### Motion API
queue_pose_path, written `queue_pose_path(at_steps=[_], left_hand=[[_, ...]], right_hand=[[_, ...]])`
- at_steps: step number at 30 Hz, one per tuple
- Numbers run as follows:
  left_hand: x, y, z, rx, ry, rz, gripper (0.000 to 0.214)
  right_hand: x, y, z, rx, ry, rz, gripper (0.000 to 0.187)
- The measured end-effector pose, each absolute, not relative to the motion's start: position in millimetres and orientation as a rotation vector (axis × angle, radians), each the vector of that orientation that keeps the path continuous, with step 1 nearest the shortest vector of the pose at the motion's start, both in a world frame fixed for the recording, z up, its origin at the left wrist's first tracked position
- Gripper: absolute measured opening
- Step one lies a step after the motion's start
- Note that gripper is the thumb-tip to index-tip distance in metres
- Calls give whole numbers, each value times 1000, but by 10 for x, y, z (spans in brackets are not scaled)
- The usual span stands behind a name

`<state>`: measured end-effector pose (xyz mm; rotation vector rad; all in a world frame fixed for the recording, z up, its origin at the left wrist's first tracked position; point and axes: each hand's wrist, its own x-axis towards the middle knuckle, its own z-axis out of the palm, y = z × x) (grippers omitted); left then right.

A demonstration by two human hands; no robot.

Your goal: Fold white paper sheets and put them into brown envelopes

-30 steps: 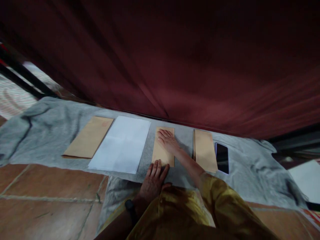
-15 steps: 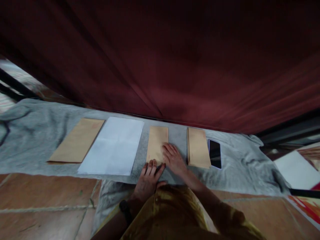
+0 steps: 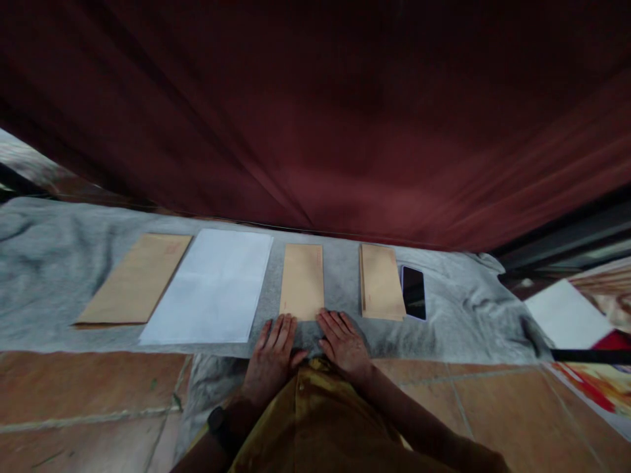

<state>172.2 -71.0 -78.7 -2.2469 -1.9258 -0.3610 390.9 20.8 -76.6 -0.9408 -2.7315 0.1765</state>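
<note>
A brown paper envelope (image 3: 302,279) lies flat on the grey cloth, straight in front of me. My left hand (image 3: 273,355) rests palm down at its near left corner, fingers stretched out. At the near right corner lies my right hand (image 3: 344,345), also flat, with fingertips at or just touching the envelope's edge. Neither hand grips anything. Left of the envelope is a stack of white paper sheets (image 3: 211,286). To the right sits a small pile of similar brown envelopes (image 3: 381,282).
Larger brown envelopes (image 3: 135,279) lie left of the white sheets. A phone (image 3: 413,293) with a dark screen is beside the right pile. The grey cloth (image 3: 458,315) covers a narrow surface, backed by a dark red curtain (image 3: 315,131). Tiled floor (image 3: 89,387) shows below.
My right hand has drawn back from the middle of the envelope to its near right corner. My left hand has shifted slightly left and toward me. The view has moved a little.
</note>
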Motion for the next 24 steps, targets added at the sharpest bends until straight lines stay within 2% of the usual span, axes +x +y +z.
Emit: queue_pose_path(at_steps=[8, 24], left_hand=[[1895, -476, -836, -2418, -1761, -447, 71], [1776, -554, -778, -2242, -1776, -330, 56]], right_hand=[[3888, 197, -774, -931, -2715, 172, 59], [3769, 141, -759, -1031, -2615, 175, 49]])
